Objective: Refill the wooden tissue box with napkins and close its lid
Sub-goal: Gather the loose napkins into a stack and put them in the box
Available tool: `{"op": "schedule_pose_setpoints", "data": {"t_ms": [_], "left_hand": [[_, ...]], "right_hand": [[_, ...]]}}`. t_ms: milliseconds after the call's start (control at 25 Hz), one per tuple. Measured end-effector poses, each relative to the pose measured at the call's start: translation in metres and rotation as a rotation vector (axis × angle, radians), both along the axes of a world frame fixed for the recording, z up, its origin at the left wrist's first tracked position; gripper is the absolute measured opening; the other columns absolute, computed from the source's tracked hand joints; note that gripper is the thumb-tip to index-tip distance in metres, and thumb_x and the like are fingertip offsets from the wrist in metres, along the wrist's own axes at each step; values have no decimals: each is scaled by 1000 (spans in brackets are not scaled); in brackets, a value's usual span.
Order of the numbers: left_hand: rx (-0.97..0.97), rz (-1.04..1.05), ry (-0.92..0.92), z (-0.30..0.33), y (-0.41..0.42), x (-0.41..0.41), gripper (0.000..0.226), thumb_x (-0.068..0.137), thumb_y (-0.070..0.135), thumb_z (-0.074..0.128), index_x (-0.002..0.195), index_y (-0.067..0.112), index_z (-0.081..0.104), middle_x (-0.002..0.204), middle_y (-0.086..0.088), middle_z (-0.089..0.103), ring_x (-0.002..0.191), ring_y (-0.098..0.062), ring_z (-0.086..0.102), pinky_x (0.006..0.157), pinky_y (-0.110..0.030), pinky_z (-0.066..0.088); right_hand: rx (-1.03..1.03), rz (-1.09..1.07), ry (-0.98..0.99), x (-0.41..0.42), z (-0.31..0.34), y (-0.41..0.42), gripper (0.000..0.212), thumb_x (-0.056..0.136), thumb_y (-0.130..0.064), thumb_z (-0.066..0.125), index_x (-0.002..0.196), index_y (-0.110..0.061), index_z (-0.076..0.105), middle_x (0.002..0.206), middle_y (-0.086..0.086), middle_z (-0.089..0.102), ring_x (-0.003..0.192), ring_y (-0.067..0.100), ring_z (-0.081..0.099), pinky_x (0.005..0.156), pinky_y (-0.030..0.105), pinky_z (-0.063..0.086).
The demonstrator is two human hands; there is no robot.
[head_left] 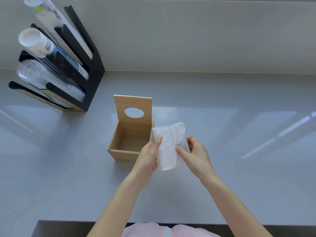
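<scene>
The wooden tissue box (119, 153) stands on the grey counter with nothing visible inside. Its hinged lid (133, 101), with an oval hole, stands upright at the back. A white stack of napkins (168, 146) is held in the air just right of the box, over its right front corner. My left hand (147, 157) grips the stack's left edge, thumb on top. My right hand (195, 155) holds its right edge, thumb pressed on the top sheet.
A black and wood cup dispenser (92, 72) stands at the back left, holding tilted stacks of paper cups (34, 41) and clear plastic cups (32, 72). A pale wall rises behind the counter. The counter's front edge (85, 221) runs close to my body.
</scene>
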State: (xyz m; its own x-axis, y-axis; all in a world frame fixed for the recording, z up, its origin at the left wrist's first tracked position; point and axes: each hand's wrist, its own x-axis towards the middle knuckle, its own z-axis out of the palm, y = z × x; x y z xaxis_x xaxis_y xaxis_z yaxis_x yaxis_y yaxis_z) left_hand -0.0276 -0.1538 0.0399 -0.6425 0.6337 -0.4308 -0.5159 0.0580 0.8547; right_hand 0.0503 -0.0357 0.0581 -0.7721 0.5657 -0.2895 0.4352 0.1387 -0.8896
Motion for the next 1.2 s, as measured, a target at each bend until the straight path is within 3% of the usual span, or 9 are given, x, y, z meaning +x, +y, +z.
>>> {"op": "schedule_pose_setpoints", "data": {"t_ms": [160,320,520,680,760,840,920,1120,1200], "left_hand": [[-37,23,33,0,0,3,29,92,21,50,120,14,57,119,-10,66,108,-24,64,94,-44,50],[-26,55,42,0,0,3,29,92,18,51,119,14,57,117,-8,67,106,-23,65,89,-41,51],[14,104,54,5,-2,0,24,94,15,45,114,16,60,108,-3,69,98,-19,66,88,-36,52],[49,110,45,8,-6,0,29,95,15,44,121,12,56,114,-6,67,103,-22,65,90,-37,51],[84,107,38,7,-8,-1,29,94,15,44,121,13,56,113,-6,68,103,-21,65,87,-36,52],[121,107,31,6,-13,-3,30,91,18,51,120,14,56,112,-6,68,103,-21,65,86,-35,54],[141,103,27,5,-18,-4,35,85,22,55,120,13,56,112,-7,68,103,-23,65,86,-36,54],[99,174,84,8,-33,-14,19,86,26,58,103,17,60,96,-1,68,87,-18,68,75,-33,56],[42,192,136,11,-41,-22,20,82,30,62,99,19,60,92,1,66,84,-17,66,71,-31,57]], "right_hand": [[12,5,-8,1,-1,1,11,87,-17,58,96,-19,52,89,-8,60,81,10,58,61,12,42],[-14,14,-19,3,-3,5,15,86,-20,60,99,-19,53,93,-5,62,87,14,59,64,14,44],[-34,-91,39,2,2,10,36,84,-28,65,115,-22,48,104,-6,56,93,10,55,67,11,41],[-242,-7,-31,-2,3,11,52,84,-34,64,129,-19,43,120,-3,57,109,12,55,85,22,45],[-325,63,-74,-3,-3,7,48,84,-32,64,125,-12,50,118,2,64,108,18,62,98,34,48],[-375,87,-56,-3,-5,2,34,86,-24,62,116,-8,58,113,9,68,104,22,65,98,37,50],[-388,91,-32,-4,-5,-1,25,87,-18,61,108,-5,61,110,12,69,103,25,66,96,37,52],[-256,128,-14,-10,2,-2,15,85,-14,64,98,-9,60,95,5,65,87,19,63,88,36,52],[-166,172,-24,-14,7,-2,16,84,-16,65,98,-11,60,90,1,64,81,16,61,79,25,51]]}}
